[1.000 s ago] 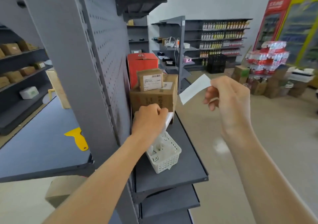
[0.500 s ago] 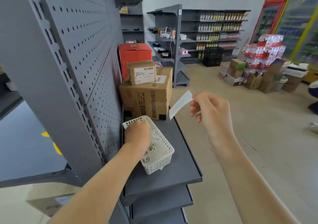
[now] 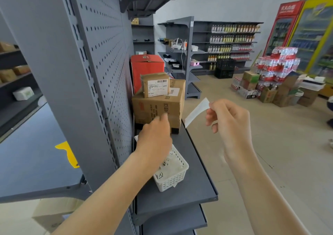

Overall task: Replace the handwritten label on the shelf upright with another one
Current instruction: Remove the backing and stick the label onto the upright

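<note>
Pinching a white paper label (image 3: 197, 112) by its upper corner, the right hand (image 3: 229, 119) holds it in the air at three o'clock from the stacked cardboard boxes (image 3: 158, 106). The left hand (image 3: 155, 137), fingers loosely curled and gripping nothing I can see, hovers over a white basket (image 3: 173, 177) on the shelf (image 3: 194, 184), beside the grey shelf upright (image 3: 59, 83) at nine o'clock. Such a slip looks feather-light, floppy and easily creased; holding it by an edge seems safest.

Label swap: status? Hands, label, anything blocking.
Right hand pinching white label strip, held clear of shelf. Left hand over white basket, grip unclear. Cardboard boxes behind; nothing blocking.
</note>
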